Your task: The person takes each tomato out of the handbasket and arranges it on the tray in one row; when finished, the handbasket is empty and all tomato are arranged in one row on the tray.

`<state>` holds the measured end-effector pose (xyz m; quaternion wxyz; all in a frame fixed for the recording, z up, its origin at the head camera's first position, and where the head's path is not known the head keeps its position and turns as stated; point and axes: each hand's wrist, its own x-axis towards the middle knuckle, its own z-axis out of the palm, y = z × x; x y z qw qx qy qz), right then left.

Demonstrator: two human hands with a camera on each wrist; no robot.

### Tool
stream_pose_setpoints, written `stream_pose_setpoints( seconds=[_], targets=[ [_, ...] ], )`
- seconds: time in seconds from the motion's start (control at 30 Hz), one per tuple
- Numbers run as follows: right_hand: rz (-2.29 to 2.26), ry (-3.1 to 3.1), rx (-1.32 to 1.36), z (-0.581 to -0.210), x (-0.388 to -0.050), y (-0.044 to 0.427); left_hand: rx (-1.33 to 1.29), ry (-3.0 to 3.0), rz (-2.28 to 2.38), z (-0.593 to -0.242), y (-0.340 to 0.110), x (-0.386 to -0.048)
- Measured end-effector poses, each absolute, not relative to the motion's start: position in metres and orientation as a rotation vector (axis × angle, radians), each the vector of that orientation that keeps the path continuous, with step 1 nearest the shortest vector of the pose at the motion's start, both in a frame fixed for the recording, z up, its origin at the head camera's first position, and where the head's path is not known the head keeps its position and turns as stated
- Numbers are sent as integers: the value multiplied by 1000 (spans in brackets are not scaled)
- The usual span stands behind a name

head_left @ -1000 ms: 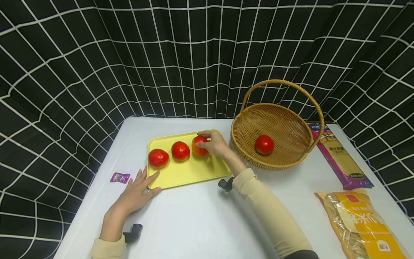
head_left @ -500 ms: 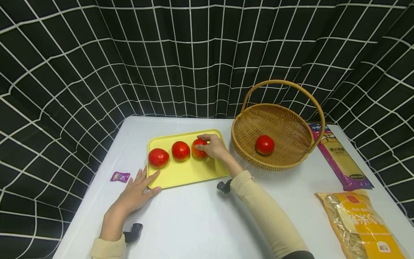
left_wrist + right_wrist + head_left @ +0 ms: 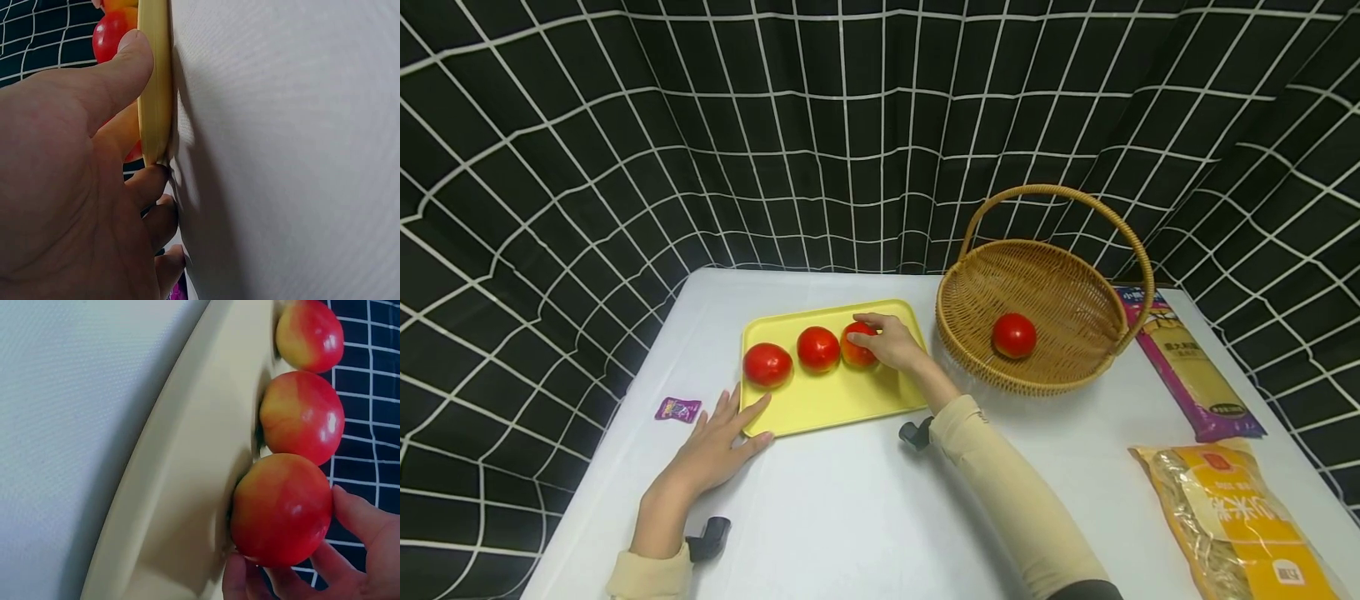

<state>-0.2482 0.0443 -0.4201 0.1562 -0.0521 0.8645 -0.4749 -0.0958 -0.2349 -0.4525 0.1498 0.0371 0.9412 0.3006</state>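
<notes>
My right hand (image 3: 891, 340) holds the rightmost round red-and-yellow fruit (image 3: 281, 509) in the yellow tray (image 3: 827, 408). In the right wrist view the thumb touches one side and the fingers curl under another. Beside it in the tray sit a middle fruit (image 3: 818, 349) and a left fruit (image 3: 767, 366), alike in colour. At the tray's near-left corner my left hand (image 3: 718, 450) rests with spread fingers. The left wrist view shows its thumb (image 3: 134, 62) against the tray's rim (image 3: 156, 112), other fingers along the outer edge. Stems are not visible.
A wicker basket (image 3: 1037, 275) with a tall handle stands right of the tray, one red fruit (image 3: 1014, 335) inside. Farther right lie a purple noodle packet (image 3: 1191, 367) and a yellow noodle bag (image 3: 1240, 517). A small purple sachet (image 3: 677, 409) lies left of the tray.
My right hand and the rightmost fruit have shifted slightly left, closer to the middle fruit. My left hand has not moved.
</notes>
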Motion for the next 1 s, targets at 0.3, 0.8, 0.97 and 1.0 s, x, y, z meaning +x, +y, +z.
stream_pose_setpoints(
  seconds=[0.3, 0.8, 0.97, 1.0],
  targets=[
    [-1376, 2495, -136, -420, -248, 50, 105, 2701, 859, -452, -234, -96],
    [-1418, 2529, -186, -389, -246, 64, 120, 2711, 849, -455, -236, -97],
    [-1465, 2555, -207, -373, -248, 71, 119, 2709, 830, -456, -235, -98],
    [-1474, 2563, -209, -370, -248, 73, 118, 2708, 829, -457, -236, -98]
  ],
)
